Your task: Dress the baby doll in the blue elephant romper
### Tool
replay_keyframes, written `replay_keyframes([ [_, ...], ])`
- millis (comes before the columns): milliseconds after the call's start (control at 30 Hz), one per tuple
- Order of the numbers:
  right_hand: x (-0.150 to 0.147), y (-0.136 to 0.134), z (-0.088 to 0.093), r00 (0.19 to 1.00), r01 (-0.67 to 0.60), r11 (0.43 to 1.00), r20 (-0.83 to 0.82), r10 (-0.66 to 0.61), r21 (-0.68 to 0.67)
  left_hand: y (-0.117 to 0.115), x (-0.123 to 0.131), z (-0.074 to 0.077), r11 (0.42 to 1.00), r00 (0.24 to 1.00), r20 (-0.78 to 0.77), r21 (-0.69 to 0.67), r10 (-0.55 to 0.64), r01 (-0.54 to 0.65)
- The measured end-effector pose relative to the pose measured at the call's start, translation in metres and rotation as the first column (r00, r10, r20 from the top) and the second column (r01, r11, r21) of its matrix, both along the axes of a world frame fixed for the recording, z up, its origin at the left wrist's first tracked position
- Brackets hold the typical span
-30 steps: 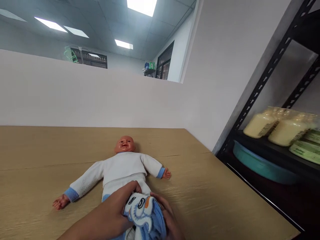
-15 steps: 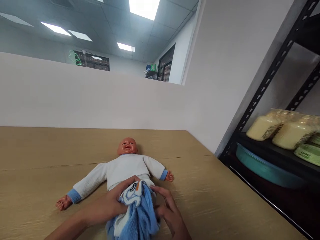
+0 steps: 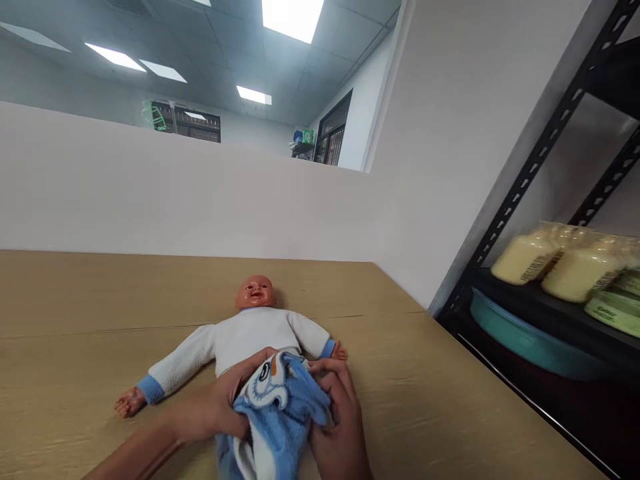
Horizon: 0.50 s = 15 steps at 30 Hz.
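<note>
A baby doll lies on its back, head away from me, arms spread, in a white fleece top with blue cuffs. Over its lower body is a bunched blue-and-white fleece baby garment with a stitched animal face. My left hand grips the garment's left edge, thumb below and fingers along the top. On the other side, my right hand is closed on a fold of the blue cloth, fingers bent over it. The doll's legs are hidden by the cloth and my hands.
The doll lies on a wooden table against a low white wall. To the right stands a black metal shelf with wrapped cream-coloured bottles, a green tub and a teal basin.
My right hand has moved from loosely bent fingers beside the garment to a closed hold on it. The garment's right side is drawn outward to the right. My left hand keeps its hold.
</note>
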State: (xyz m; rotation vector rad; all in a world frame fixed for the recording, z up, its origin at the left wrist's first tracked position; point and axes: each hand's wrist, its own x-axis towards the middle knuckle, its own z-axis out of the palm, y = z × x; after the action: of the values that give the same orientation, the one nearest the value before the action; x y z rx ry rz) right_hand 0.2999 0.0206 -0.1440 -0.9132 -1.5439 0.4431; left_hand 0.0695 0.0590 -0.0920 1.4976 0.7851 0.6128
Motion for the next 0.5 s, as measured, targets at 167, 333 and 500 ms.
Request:
replay_keyframes([
  [167, 0.0, -0.001, -0.005, 0.995, 0.044, 0.998, -0.088, -0.048, -0.048, -0.002, 0.002, 0.004, 0.992, 0.991, -0.124, 0.11, -0.041, 0.054],
  [333, -0.005, -0.001, 0.002, 0.948, -0.042, 0.993, -0.319, 0.004, -0.114, -0.014, 0.015, 0.018, 0.983, 0.997, -0.031, 0.167, -0.071, 0.075],
  [500, -0.017, 0.011, 0.007, 0.923, -0.047, 0.983, -0.384, -0.025, -0.177, -0.018, 0.02, 0.016, 0.989, 0.998, 0.051, 0.149, -0.023, 0.015],
])
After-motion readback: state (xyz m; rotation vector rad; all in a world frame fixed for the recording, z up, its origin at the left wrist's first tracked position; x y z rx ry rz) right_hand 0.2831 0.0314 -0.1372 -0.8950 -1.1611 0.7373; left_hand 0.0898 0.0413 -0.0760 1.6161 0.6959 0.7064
